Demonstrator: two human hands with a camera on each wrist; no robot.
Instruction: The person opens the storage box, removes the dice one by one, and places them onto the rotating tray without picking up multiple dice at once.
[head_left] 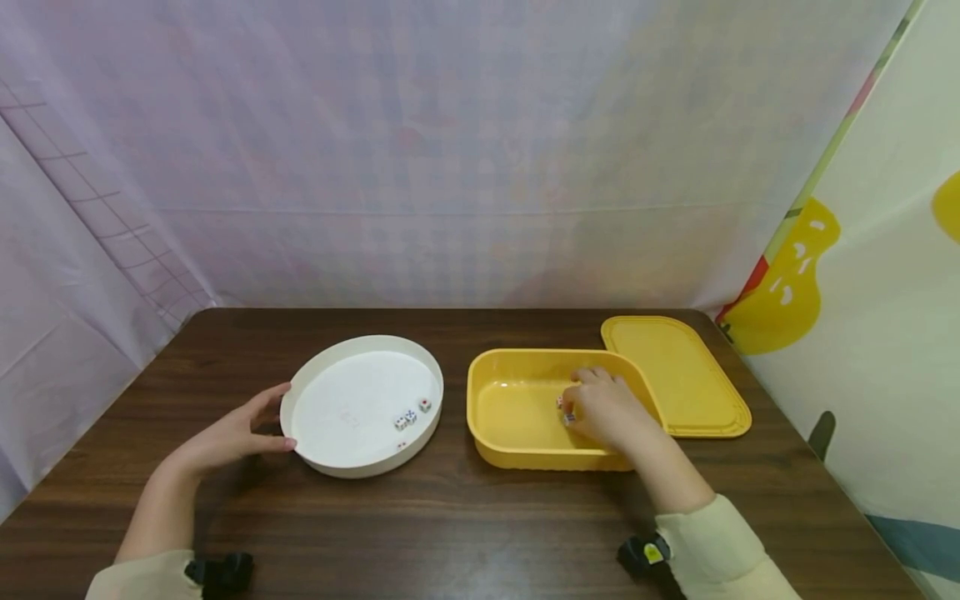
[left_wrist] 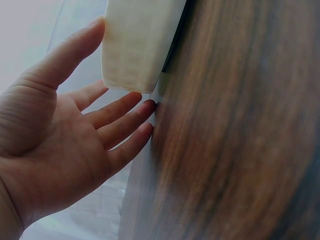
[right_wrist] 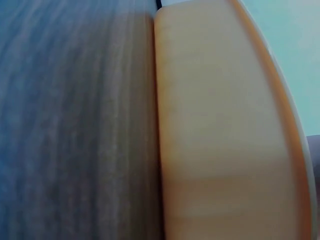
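Note:
In the head view my left hand [head_left: 236,432] is at the left side of a round white tray [head_left: 322,362]. Its thumb and fingers are spread and fairly straight, touching the outer wall, as the left wrist view also shows with the hand [left_wrist: 65,135] at the tray wall [left_wrist: 140,45]. Several small white dice [head_left: 410,416] lie at the tray's right side. My right hand [head_left: 600,407] reaches down into a yellow box [head_left: 495,367], fingers curled, with a die [head_left: 568,418] at its fingertips. Another die [head_left: 559,402] shows just beside them.
A yellow lid [head_left: 678,383] lies flat at the right, its edge behind the box. Both containers stand on a dark wood table [head_left: 420,533]. A pale curtain [head_left: 450,167] hangs along the table's back edge. The right wrist view shows only the box's outer wall [right_wrist: 220,110] and blurred tabletop.

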